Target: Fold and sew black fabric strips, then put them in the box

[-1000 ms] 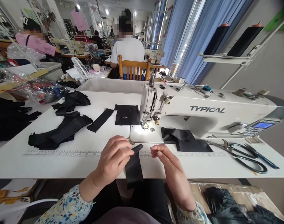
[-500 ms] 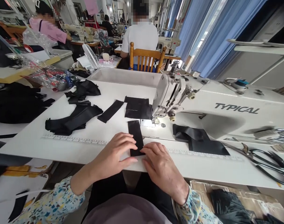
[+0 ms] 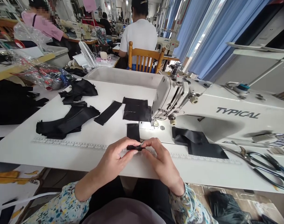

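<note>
Between my two hands is a black fabric strip (image 3: 133, 132), its near end folded up and its far part lying flat on the white table (image 3: 95, 168). My left hand (image 3: 120, 155) pinches the left side of the fold between thumb and fingers. On the right side, my right hand (image 3: 158, 155) pinches the same fold. Just beyond the strip lies a stitched black fabric piece (image 3: 136, 109), reaching to the presser foot of the sewing machine (image 3: 235, 105). A printed ruler scale (image 3: 69, 145) runs along the table, passing under my hands.
Left on the table are a single black strip (image 3: 108, 112) and a heap of black pieces (image 3: 69, 121). To the right lie folded black fabric (image 3: 200, 143) and large scissors (image 3: 260, 165). Two co-workers sit ahead, one near a wooden chair (image 3: 146, 57).
Both hands have drawn together over the strip's near end. That end, flat before, is now folded up and pinched. The whole view has shifted slightly.
</note>
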